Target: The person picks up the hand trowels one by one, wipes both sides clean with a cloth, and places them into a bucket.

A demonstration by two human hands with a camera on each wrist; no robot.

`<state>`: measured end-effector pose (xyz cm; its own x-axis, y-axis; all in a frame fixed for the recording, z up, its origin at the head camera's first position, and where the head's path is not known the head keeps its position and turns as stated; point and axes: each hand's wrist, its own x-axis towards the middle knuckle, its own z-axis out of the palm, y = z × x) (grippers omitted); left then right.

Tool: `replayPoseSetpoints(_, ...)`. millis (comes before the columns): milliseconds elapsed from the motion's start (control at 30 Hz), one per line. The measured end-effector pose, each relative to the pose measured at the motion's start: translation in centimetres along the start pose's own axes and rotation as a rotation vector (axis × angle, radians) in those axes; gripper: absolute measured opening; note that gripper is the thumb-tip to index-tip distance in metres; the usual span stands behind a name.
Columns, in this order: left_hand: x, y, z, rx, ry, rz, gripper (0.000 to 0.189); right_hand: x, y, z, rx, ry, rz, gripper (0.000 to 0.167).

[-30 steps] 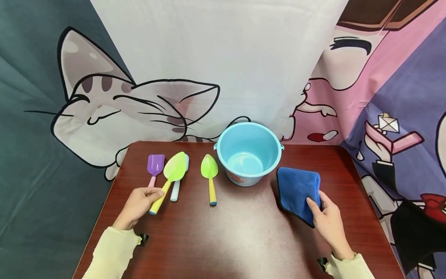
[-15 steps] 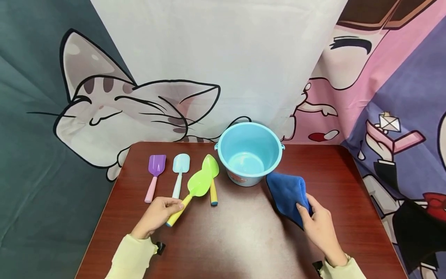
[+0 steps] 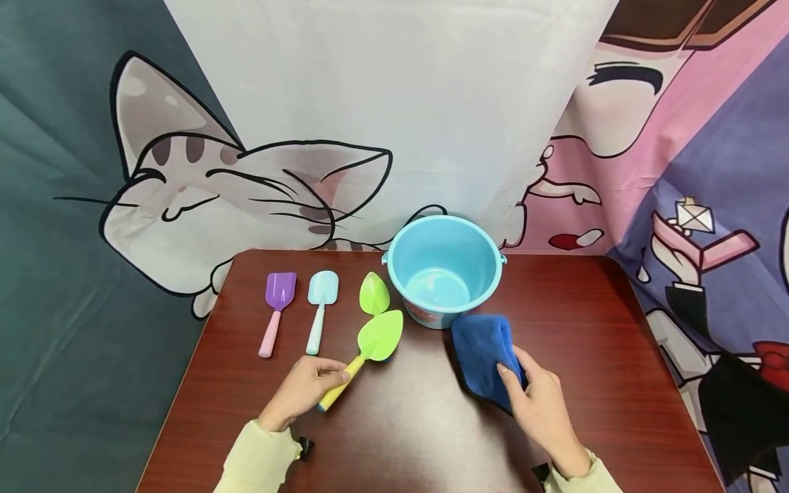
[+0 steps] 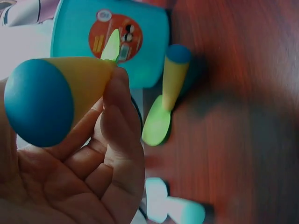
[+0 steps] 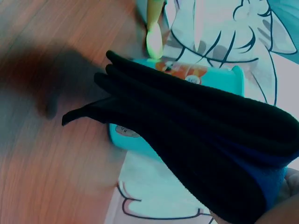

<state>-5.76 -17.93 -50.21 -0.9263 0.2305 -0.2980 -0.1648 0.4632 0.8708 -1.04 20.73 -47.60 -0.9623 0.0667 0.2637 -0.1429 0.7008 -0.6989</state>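
My left hand (image 3: 308, 390) pinches the yellow handle of a toy trowel (image 3: 380, 337) with a lime-green blade, held above the table. In the left wrist view its blue end cap (image 4: 39, 102) is close to the camera. A second green trowel (image 3: 374, 293) lies beyond, its handle mostly covered by the held one in the head view. My right hand (image 3: 542, 404) grips a folded blue cloth (image 3: 483, 356) by its right edge, thumb on top. The cloth's dark-edged layers (image 5: 187, 121) fan out in the right wrist view. Behind the cloth stands a light blue bucket (image 3: 414, 274).
A purple toy shovel (image 3: 280, 291) with a pink handle and a pale blue shovel (image 3: 322, 289) lie at the back left of the brown table (image 3: 382, 459). A cartoon-printed curtain (image 3: 296, 68) hangs right behind the table's far edge.
My left hand has carried the trowel rightward and nearer the body, from over the pale blue shovel to over the second trowel's handle. My right hand has moved the cloth leftward, toward the bucket's front.
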Motion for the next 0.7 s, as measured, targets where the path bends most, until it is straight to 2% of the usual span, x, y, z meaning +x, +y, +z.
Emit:
replayPoseSetpoints(167,0.1,0.3,1.4,0.033,-0.044,0.023,0.019,-0.4,-0.7,0.5,0.003,-0.007,-0.048,0.033)
replayPoseSetpoints(467,0.2,0.7,3.1,0.074,-0.108,0.047,0.018,-1.0,-2.2,1.2,-0.063,0.072,-0.268,0.04)
replayPoseSetpoints(700,0.1,1.0,4.6,0.075,-0.158,0.073,0.016,-1.3,-3.2,2.6,-0.011,0.058,-0.393,0.037)
